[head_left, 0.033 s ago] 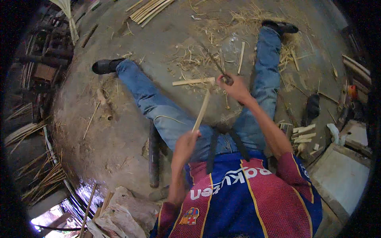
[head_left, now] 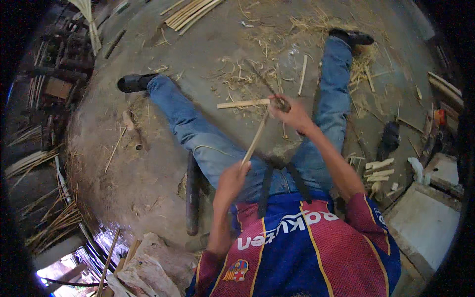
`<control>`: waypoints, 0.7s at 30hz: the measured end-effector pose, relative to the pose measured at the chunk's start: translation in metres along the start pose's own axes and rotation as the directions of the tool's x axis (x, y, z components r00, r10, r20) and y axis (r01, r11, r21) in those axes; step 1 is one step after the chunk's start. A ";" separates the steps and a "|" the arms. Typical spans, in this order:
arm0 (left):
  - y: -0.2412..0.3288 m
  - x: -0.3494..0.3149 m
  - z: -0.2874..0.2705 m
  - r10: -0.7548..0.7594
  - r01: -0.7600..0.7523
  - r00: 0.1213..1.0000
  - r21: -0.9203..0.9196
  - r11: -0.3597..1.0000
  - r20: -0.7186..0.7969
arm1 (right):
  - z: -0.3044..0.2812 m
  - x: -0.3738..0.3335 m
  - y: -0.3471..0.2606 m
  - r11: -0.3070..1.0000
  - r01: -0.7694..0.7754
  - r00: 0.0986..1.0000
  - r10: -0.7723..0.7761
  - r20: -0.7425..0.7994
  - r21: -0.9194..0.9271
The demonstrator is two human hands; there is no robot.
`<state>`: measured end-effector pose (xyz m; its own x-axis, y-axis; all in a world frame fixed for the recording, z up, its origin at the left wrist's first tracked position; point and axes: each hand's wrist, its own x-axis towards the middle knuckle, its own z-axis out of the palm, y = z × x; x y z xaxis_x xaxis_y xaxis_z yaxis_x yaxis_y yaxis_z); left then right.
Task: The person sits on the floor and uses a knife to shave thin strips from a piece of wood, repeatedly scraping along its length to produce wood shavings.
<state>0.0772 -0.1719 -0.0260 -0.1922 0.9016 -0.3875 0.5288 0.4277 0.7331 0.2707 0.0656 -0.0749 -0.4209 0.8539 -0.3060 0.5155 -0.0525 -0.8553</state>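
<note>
My left hand is closed round the near end of a pale, flat bamboo strip, which slants up and to the right between my legs. The strip's far end meets my right hand. That hand grips a knife, its dark, narrow blade pointing away and to the left; most of the handle is hidden by the fingers. Another pale strip lies just left of my right hand, its right end close to the fingers.
Thin curled shavings litter the floor between my outstretched legs. A bundle of strips lies at the far side. Beside my left thigh is a dark round pole. Short cut pieces and a pale board are at the right.
The gap between the held strip's far end and my right hand has closed. The knife blade has tilted slightly further left. The whole view has shifted a little.
</note>
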 end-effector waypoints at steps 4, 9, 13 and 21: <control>0.028 0.046 -0.036 0.048 -0.079 0.994 0.349 0.934 0.096 | 0.002 -0.020 -0.038 0.992 -0.014 0.983 0.037 0.182 -0.128; 0.023 0.079 -0.055 0.453 -0.312 0.891 0.753 0.579 0.020 | 0.026 -0.023 0.022 0.995 -0.100 0.968 0.092 0.235 0.023; 0.048 0.083 -0.022 0.635 -0.529 0.703 0.362 0.768 -0.320 | 0.036 -0.027 0.054 0.954 -0.285 0.943 0.261 0.204 0.097; 0.039 0.096 0.036 0.085 -0.122 0.969 -0.148 0.981 -0.233 | 0.034 -0.037 0.027 0.469 -0.572 0.815 0.419 0.401 0.673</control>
<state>0.1096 -0.0705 -0.0547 -0.3336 0.9249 -0.1826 0.4198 0.3192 0.8497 0.2749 0.0145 -0.1009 -0.4262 0.4665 -0.7751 -0.0199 -0.8614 -0.5075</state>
